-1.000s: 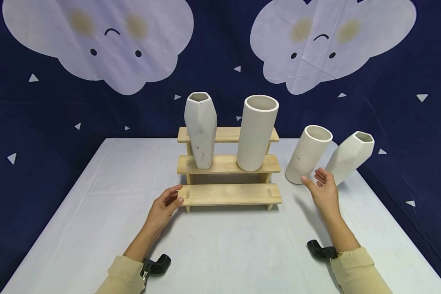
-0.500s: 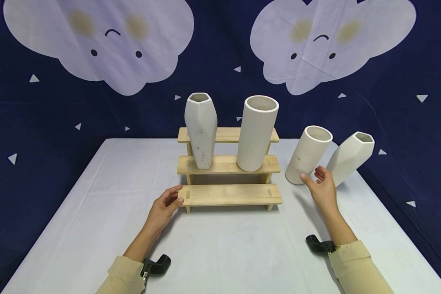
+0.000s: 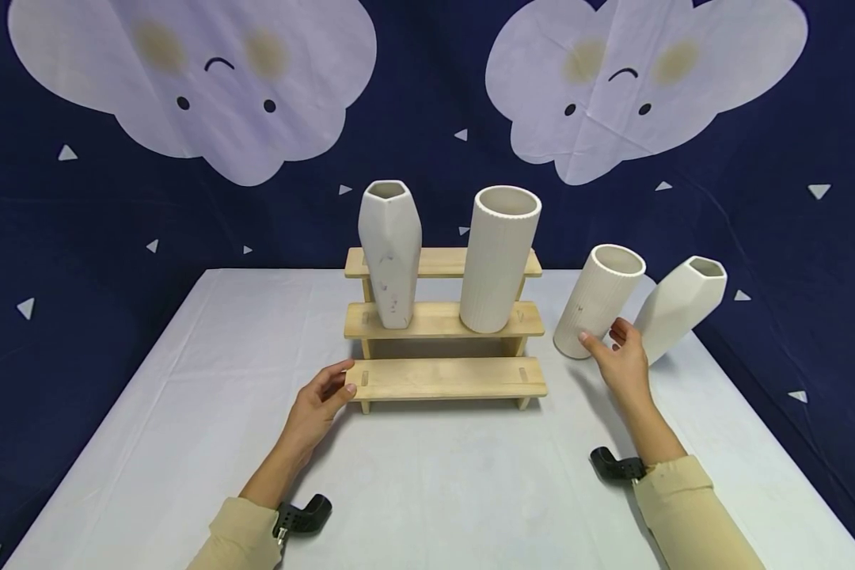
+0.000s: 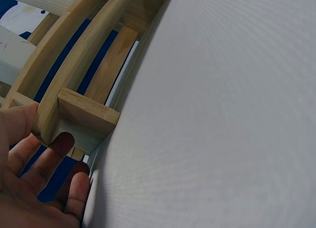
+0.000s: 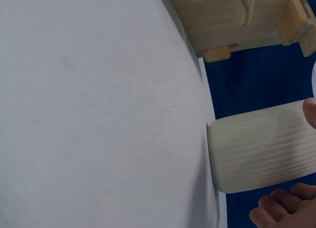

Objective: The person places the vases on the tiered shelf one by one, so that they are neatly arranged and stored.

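My left hand (image 3: 312, 413) holds the left end of the lowest step of a three-tier wooden display stand (image 3: 442, 378), thumb on the board and fingers beneath in the left wrist view. On the middle tier stand a faceted white vase (image 3: 390, 245) and a tall ribbed white cylinder vase (image 3: 500, 261). To the right, a shorter ribbed white vase (image 3: 593, 305) stands on the table. My right hand (image 3: 623, 368) is at its lower right side, thumb and fingers spread around it. In the right wrist view, the fingers (image 5: 276, 208) lie apart from the ribbed wall.
A second faceted white vase (image 3: 677, 305) stands just behind and right of my right hand, close beside the ribbed one. A white cloth covers the table (image 3: 442, 483). Behind hangs a dark blue curtain (image 3: 427, 119) with cloud prints.
My right hand has shifted slightly left and up, closer around the shorter ribbed vase. The left hand, the stand and the vases have stayed in place.
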`<state>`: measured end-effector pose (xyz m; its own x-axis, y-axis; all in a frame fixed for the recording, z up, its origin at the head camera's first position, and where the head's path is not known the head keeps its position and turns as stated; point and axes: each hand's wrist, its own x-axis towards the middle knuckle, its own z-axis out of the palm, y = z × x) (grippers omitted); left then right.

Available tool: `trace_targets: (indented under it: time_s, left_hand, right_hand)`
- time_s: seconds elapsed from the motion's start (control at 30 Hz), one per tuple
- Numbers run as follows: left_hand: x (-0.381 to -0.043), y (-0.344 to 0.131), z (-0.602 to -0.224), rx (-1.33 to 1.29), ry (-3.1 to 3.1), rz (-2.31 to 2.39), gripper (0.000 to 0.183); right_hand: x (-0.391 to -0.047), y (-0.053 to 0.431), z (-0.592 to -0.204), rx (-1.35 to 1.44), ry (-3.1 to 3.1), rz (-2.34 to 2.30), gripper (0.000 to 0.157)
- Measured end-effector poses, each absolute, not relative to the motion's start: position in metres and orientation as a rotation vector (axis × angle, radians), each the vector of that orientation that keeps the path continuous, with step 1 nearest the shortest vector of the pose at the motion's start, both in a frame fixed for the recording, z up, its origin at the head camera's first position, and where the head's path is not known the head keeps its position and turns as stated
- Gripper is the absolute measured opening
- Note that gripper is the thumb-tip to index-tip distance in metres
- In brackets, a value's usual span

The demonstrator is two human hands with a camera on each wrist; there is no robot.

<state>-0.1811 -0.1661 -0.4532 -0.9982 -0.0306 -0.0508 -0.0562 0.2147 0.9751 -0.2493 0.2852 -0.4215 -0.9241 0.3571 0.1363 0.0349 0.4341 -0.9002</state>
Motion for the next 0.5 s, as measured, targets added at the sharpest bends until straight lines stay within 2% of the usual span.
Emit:
trace_targets:
  time_s: [0.5]
  left_hand:
    - [-0.1808,-0.1659,-0.4521,-0.084,2.44,1.951,0.043]
  right_hand:
    - [-0.258,0.2844,-0.4229,-0.32,-2.396,1.443,0.079]
